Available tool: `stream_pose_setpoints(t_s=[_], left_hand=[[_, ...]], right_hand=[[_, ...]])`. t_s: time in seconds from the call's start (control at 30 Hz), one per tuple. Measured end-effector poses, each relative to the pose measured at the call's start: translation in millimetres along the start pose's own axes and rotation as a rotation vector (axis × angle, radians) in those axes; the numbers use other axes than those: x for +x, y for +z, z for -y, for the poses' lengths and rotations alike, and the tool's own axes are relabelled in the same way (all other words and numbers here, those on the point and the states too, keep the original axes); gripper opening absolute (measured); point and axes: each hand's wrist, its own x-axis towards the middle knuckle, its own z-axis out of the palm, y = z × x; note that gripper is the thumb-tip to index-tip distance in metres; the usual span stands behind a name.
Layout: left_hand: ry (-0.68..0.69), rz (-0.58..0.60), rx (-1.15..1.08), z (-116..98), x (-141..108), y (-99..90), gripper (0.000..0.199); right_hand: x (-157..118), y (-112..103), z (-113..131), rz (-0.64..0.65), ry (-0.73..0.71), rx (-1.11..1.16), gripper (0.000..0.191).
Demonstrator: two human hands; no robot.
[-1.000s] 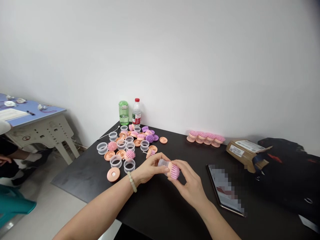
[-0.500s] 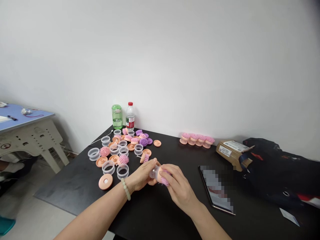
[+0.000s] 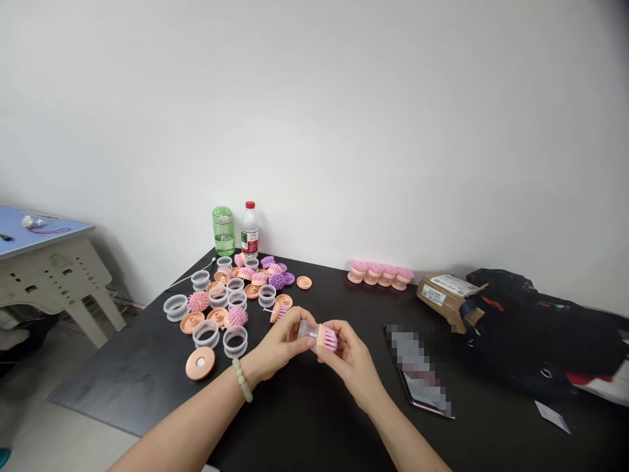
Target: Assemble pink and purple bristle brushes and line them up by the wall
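My left hand [image 3: 278, 343] grips a clear plastic ring [image 3: 308, 334] between thumb and fingers. Against the ring's right side is a pink bristle brush head [image 3: 328, 338] with a peach base, tilted sideways, its bristles facing right. My right hand [image 3: 351, 362] pinches the brush head by its base, thumb below and fingers above. Left of my hands lie several clear rings [image 3: 206, 334], peach discs [image 3: 192, 322], pink brush heads [image 3: 237, 317] and purple ones [image 3: 277, 281]. A round peach cap [image 3: 200, 363] lies nearest the front.
Several pink brushes [image 3: 381, 273] stand in a row by the wall. A green bottle [image 3: 224, 231] and a red-capped bottle [image 3: 250, 231] are at the back left. Rightward lie a phone [image 3: 422, 373], an open cardboard package [image 3: 442, 298], a dark bag [image 3: 531, 334] and a card [image 3: 552, 416].
My right hand's fingers have shifted from over the bristles to the base, exposing the bristles. The ring and brush head are turned more sideways. The whole view has shifted slightly.
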Motion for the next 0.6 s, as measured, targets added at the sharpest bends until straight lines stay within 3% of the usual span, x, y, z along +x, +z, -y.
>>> stream_pose_setpoints(t_s=[0.13, 0.23, 0.6], left_hand=[[-0.055, 0.011, -0.076, -4.5, 0.0, -0.5, 0.047], [-0.107, -0.009, -0.079, -7.1, 0.3, 1.1, 0.042], [-0.027, 0.014, 0.048, 3.3, 3.7, -5.2, 0.042]], right_hand=[[-0.4, -0.4, 1.8, -0.006, -0.049, 0.065, 0.034], [-0.5, -0.8, 2.8, 0.010, -0.065, 0.080, 0.034], [-0.4, -3.5, 3.3, -0.009, -0.097, -0.066, 0.035]])
